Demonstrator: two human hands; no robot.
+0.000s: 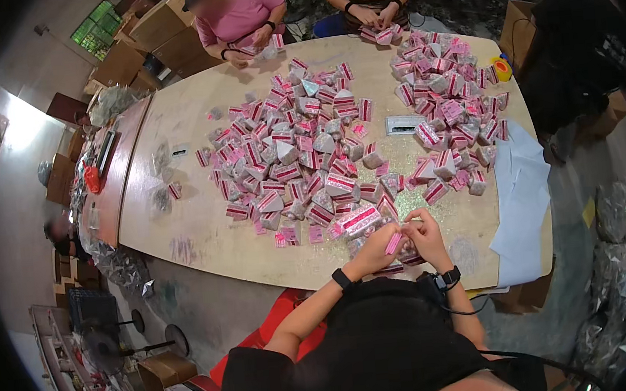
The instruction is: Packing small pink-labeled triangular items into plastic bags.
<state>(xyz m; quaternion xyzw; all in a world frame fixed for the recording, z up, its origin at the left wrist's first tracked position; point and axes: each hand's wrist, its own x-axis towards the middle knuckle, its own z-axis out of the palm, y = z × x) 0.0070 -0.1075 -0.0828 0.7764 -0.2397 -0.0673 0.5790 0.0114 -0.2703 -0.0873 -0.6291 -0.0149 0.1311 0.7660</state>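
Observation:
My left hand [374,251] and my right hand [425,235] meet over the near edge of a long beige table [197,235]. Together they pinch a small pink strip [394,243], the left hand's fingers at its lower end, the right hand's at its upper end. A small silver-and-pink packet [407,254] lies just under both hands. Directly beyond my hands sits a large heap of several pink-striped silver packets [302,159]. A second heap [447,109] lies to the right of it.
Two other people sit at the far side, each with hands on a packet [259,47] [382,34]. White sheets [522,199] hang over the table's right end. Cardboard boxes [164,30] stand far left, a red stool [265,334] by my left arm, silver bags [624,258] right.

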